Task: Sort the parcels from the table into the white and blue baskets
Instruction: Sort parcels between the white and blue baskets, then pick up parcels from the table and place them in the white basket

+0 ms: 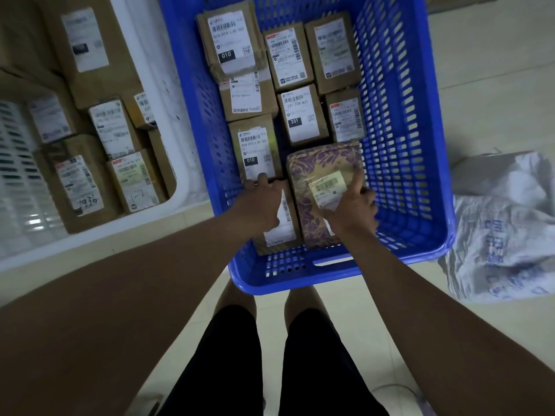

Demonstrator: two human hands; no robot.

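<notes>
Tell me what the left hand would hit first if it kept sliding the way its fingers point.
Likely the brown cardboard parcel labelled 010: the left hand lies on a nearer brown parcel in the blue plastic basket, fingertips at its edge. Depth is unclear.

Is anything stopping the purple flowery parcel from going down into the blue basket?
Nothing visible does. The purple flowery parcel is already inside the blue basket, beside the brown parcels, with the right hand on it. The left hand rests on a brown box next to it.
</notes>
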